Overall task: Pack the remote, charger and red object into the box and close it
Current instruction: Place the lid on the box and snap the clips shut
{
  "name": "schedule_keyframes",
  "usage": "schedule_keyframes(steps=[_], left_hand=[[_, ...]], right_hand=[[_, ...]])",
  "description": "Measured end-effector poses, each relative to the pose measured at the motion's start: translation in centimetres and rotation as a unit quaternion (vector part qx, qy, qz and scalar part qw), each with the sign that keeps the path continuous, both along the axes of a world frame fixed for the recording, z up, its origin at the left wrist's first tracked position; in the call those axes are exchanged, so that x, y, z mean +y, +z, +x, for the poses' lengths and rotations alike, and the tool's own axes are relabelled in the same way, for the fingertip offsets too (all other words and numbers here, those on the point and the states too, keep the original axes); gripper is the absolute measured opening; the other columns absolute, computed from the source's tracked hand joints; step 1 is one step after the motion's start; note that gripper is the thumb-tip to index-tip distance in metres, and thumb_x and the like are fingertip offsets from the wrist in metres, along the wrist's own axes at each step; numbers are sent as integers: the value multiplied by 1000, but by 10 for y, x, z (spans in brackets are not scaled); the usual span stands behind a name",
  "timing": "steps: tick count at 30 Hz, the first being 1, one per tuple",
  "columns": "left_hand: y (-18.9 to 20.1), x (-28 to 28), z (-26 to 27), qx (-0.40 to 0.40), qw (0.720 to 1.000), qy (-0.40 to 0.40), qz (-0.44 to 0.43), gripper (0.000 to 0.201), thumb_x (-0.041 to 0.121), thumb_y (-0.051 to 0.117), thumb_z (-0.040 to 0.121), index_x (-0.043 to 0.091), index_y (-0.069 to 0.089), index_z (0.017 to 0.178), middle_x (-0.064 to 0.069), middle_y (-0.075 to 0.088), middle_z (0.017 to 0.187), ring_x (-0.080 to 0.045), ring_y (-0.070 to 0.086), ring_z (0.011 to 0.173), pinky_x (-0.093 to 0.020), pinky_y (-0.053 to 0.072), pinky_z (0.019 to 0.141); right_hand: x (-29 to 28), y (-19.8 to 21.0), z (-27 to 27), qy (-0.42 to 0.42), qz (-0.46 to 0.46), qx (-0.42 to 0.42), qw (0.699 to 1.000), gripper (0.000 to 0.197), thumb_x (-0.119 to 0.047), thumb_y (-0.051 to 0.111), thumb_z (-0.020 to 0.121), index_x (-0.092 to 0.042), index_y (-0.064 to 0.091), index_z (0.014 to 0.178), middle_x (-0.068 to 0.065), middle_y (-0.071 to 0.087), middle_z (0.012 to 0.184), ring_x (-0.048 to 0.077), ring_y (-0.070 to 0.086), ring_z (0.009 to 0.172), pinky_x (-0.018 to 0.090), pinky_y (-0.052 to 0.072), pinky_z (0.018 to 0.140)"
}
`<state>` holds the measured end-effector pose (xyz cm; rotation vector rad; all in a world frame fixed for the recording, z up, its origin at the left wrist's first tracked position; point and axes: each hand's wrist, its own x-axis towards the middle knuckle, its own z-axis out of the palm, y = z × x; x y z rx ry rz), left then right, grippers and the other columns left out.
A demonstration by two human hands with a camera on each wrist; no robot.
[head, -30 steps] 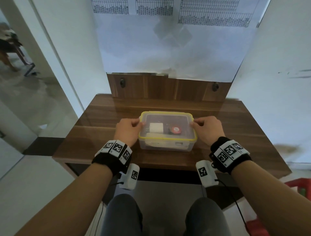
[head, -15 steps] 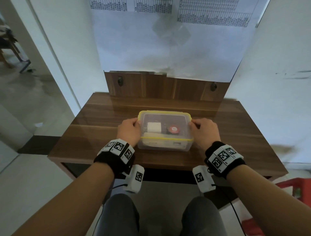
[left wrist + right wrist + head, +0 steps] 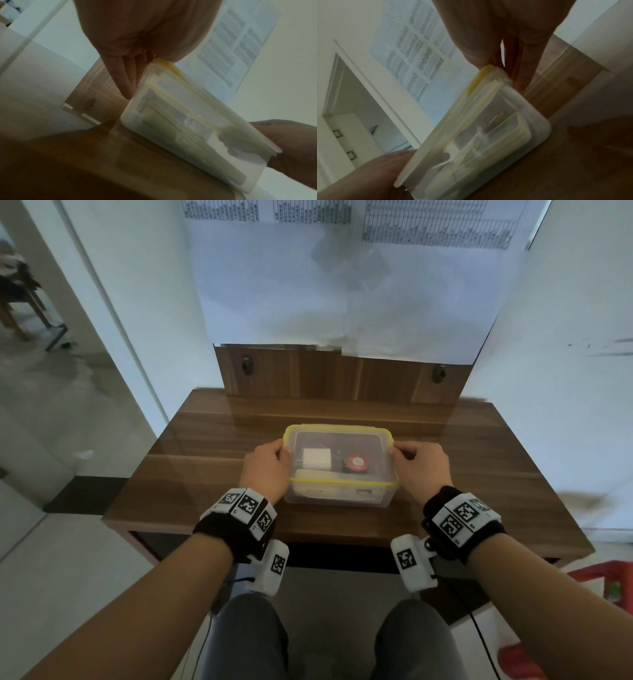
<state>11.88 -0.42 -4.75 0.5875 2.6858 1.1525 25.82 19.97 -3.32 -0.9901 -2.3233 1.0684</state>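
A clear box point(image 3: 339, 426) with a yellow-rimmed lid on top stands at the middle of the wooden table point(image 3: 496, 474). Through the lid I see the white charger point(image 3: 317, 459), the round red object point(image 3: 356, 463) and the white remote point(image 3: 318, 475) along the front wall. My left hand point(image 3: 274, 460) grips the box's left end, thumb on the lid, fingers point(image 3: 126, 75) down the end wall. My right hand point(image 3: 418, 467) grips the right end the same way, its fingers point(image 3: 520, 70) against the lid's edge. In the wrist views the box point(image 3: 197, 121) point(image 3: 488, 128) is blurred.
A wooden back panel point(image 3: 342, 374) with two dark knobs rises behind the table, with paper sheets point(image 3: 342, 285) on the wall above. A white wall point(image 3: 565, 337) stands close on the right. Red items point(image 3: 603, 580) lie on the floor at lower right. My knees are under the table's front edge.
Both hands stay at the two ends of the box and the box has not moved. Only the head view shifts a little.
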Motion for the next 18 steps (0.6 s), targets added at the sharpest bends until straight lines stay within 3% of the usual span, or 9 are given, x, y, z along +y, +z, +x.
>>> schedule_keyframes(steps=[2, 3, 5, 6, 9, 12, 14, 16, 18], left_hand=[[1, -5, 2, -36, 999, -36, 0, 52, 53, 44, 96, 24, 54, 138, -3, 67, 124, -28, 61, 115, -41, 48, 95], [4, -7, 6, -65, 997, -51, -3, 72, 64, 49, 89, 23, 42, 147, -3, 60, 136, -30, 54, 126, -45, 44, 103], [8, -8, 14, -95, 994, -62, -11, 104, 71, 64, 75, 19, 22, 155, -4, 49, 147, -29, 47, 135, -42, 38, 109], [7, -7, 16, -86, 994, -63, -11, 106, 72, 68, 71, 20, 26, 153, -4, 52, 145, -28, 50, 132, -39, 40, 106], [5, -6, 17, -58, 996, -68, -3, 87, 80, 65, 62, 30, 45, 132, 3, 65, 125, -22, 61, 116, -40, 49, 96], [6, -8, 12, -48, 994, -92, -19, 87, 84, 61, 62, 32, 47, 131, 6, 66, 121, -19, 62, 112, -42, 50, 95], [10, -11, 7, -54, 993, -106, -28, 90, 86, 55, 64, 32, 47, 136, 5, 65, 124, -21, 61, 115, -44, 49, 97], [10, -14, -2, -87, 991, -104, -5, 103, 90, 51, 63, 30, 41, 146, 3, 58, 138, -22, 55, 126, -46, 44, 104], [7, -17, -8, -141, 985, -79, 63, 118, 89, 57, 60, 27, 25, 155, 1, 42, 154, -20, 44, 137, -47, 36, 111]], right_hand=[[2, 1, 4, 44, -15, -4, 999, 31, -28, 62, 89, -18, 70, 117, -4, 72, 103, 8, 61, 91, 21, 46, 80], [2, 2, 7, 70, -25, -8, 997, 34, -30, 65, 87, -20, 68, 119, -8, 70, 100, 6, 61, 90, 18, 46, 77], [1, 1, 10, 95, -41, -1, 995, 38, -31, 69, 84, -22, 66, 121, -13, 66, 97, -1, 60, 85, 10, 43, 67], [0, 1, 11, 97, -40, 7, 994, 38, -30, 69, 84, -21, 66, 121, -14, 65, 95, -5, 59, 82, 7, 41, 64], [-3, 0, 10, 95, -26, 19, 995, 37, -27, 67, 86, -19, 65, 122, -15, 63, 92, -12, 55, 75, 5, 39, 62], [-3, 1, 11, 109, -14, 1, 994, 36, -31, 66, 86, -20, 66, 121, -8, 67, 100, 5, 64, 86, 21, 51, 76], [-2, 4, 12, 116, -3, -32, 993, 38, -34, 64, 87, -21, 64, 122, -3, 68, 109, 16, 64, 98, 33, 52, 88], [1, 8, 13, 114, -16, -43, 992, 42, -34, 63, 88, -20, 60, 128, -2, 66, 116, 15, 61, 106, 31, 49, 93], [5, 11, 17, 90, -10, -11, 996, 45, -32, 64, 88, -18, 58, 130, -2, 64, 123, 13, 58, 111, 26, 44, 93]])
